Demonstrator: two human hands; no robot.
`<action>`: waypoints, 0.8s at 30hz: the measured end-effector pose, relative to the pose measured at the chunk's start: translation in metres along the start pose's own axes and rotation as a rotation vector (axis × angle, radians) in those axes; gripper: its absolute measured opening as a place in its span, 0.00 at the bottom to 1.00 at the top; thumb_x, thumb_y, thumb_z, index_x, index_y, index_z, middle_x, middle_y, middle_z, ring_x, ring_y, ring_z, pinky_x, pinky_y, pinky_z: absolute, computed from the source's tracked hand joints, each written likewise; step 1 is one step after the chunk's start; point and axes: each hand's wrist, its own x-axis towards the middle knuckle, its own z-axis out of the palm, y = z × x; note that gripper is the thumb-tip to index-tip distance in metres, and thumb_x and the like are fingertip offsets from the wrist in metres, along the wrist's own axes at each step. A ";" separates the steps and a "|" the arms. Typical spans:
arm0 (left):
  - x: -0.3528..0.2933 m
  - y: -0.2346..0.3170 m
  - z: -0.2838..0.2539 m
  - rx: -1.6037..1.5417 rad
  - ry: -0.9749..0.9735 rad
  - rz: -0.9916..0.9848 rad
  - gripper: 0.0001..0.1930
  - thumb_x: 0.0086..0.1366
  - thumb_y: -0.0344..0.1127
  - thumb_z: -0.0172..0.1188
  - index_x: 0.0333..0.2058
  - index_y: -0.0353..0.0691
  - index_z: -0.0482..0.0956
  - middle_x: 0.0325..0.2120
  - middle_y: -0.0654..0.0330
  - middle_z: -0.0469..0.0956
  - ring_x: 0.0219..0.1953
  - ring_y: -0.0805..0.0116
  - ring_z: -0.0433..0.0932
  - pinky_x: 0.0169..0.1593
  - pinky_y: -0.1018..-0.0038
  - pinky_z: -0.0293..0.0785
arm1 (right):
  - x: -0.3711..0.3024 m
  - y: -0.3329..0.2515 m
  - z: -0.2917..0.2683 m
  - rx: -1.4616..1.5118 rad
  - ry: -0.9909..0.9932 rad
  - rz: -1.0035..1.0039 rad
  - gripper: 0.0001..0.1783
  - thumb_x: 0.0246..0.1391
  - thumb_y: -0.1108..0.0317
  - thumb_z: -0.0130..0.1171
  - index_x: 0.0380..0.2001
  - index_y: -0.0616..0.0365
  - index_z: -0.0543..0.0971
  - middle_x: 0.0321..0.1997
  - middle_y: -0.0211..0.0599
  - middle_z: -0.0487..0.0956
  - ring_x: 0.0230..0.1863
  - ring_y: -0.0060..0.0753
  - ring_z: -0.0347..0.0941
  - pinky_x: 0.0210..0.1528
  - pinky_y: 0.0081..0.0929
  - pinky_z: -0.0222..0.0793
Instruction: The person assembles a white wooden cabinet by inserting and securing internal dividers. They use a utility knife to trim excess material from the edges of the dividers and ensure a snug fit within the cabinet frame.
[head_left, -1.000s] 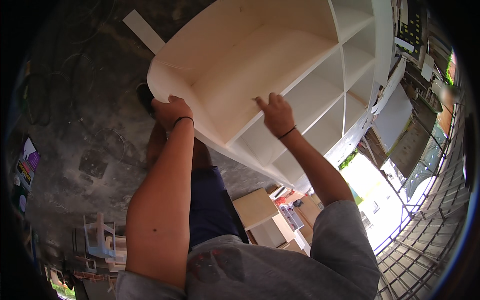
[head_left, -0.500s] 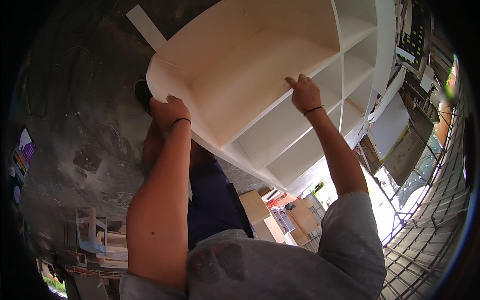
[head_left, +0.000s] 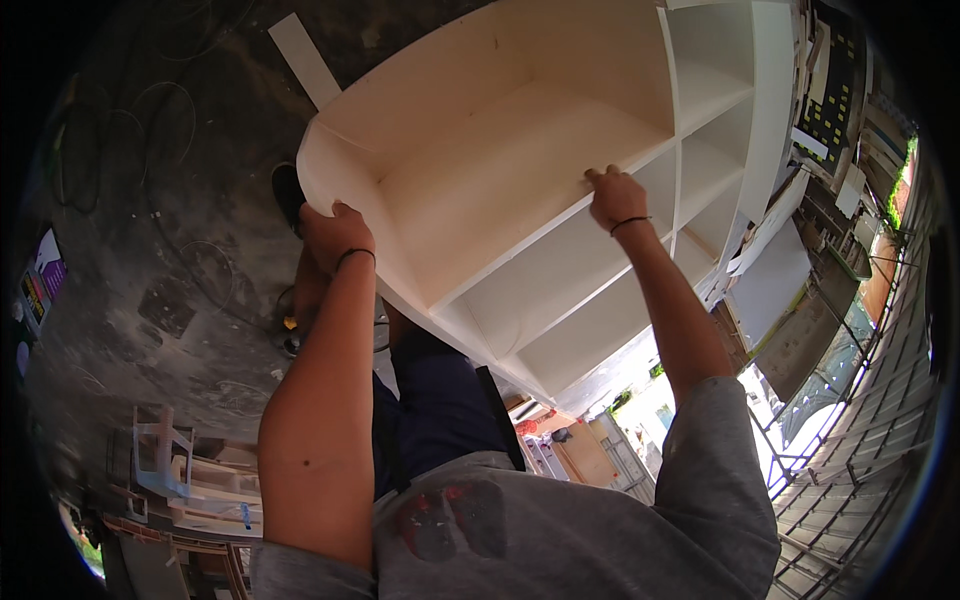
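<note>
Grey concrete floor [head_left: 110, 260], blotched and dusty, spreads out on the left under loose loops of thin cable [head_left: 190, 125]. Pale stool-like frames [head_left: 165, 465] stand toward the lower left, and a purple printed panel [head_left: 48, 262] sits near the left rim. Flat boards [head_left: 780, 280] in grey and brown lean together on the right, above a dark metal grid [head_left: 850, 510] with narrow bars.

Tilted across the upper middle, directly in front of the person, is a cream-white cabinet [head_left: 545, 130] of smooth flat panels, its outline bent by the lens. One long, deep compartment takes up the near-left part; its matt inner walls carry a few small dark marks. Straight, thin dividers separate it from several smaller box-shaped compartments to the right and below, whose bare inner faces look whiter. Beyond the cabinet's upper left edge, a narrow white strip [head_left: 304, 60] lies on the floor.

Left hand [head_left: 338, 236] is closed around the edge of the end panel, thumb toward the inside. Right hand [head_left: 617, 200] is partly curled at the long divider's edge, fingertips pointing into the large compartment; whether it pinches anything small cannot be told. Each wrist wears a thin black band [head_left: 630, 222].
</note>
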 end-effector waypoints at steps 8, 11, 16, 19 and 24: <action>0.006 -0.009 0.002 0.022 -0.004 -0.019 0.22 0.64 0.40 0.55 0.53 0.35 0.66 0.49 0.44 0.74 0.49 0.45 0.77 0.50 0.56 0.75 | -0.063 -0.133 0.014 0.115 -0.134 -0.350 0.20 0.47 0.72 0.52 0.45 0.45 0.80 0.39 0.42 0.76 0.41 0.46 0.76 0.40 0.42 0.76; -0.002 -0.002 -0.005 0.036 -0.003 -0.026 0.22 0.64 0.40 0.54 0.53 0.36 0.66 0.49 0.44 0.74 0.49 0.46 0.77 0.50 0.56 0.75 | 0.004 -0.035 -0.016 -0.006 -0.031 -0.044 0.22 0.50 0.74 0.49 0.48 0.44 0.79 0.40 0.41 0.78 0.42 0.46 0.78 0.42 0.43 0.76; 0.002 -0.001 -0.001 0.040 0.002 -0.011 0.21 0.64 0.39 0.55 0.52 0.36 0.66 0.48 0.45 0.76 0.48 0.45 0.77 0.49 0.56 0.75 | 0.009 0.005 0.001 -0.014 -0.017 -0.025 0.12 0.55 0.66 0.50 0.39 0.46 0.82 0.39 0.44 0.78 0.41 0.48 0.78 0.40 0.45 0.75; -0.002 -0.003 -0.004 0.024 0.014 -0.010 0.21 0.64 0.39 0.55 0.52 0.36 0.66 0.46 0.44 0.77 0.47 0.45 0.78 0.49 0.56 0.76 | -0.048 -0.104 0.032 0.075 -0.030 -0.257 0.10 0.56 0.63 0.51 0.35 0.49 0.82 0.35 0.41 0.77 0.40 0.45 0.76 0.38 0.43 0.75; -0.002 0.000 -0.005 -0.007 0.030 0.003 0.21 0.63 0.39 0.56 0.52 0.35 0.67 0.44 0.43 0.78 0.47 0.45 0.78 0.49 0.56 0.76 | -0.084 -0.176 0.035 0.232 -0.193 -0.382 0.12 0.56 0.64 0.50 0.33 0.49 0.83 0.37 0.41 0.78 0.41 0.44 0.78 0.38 0.43 0.75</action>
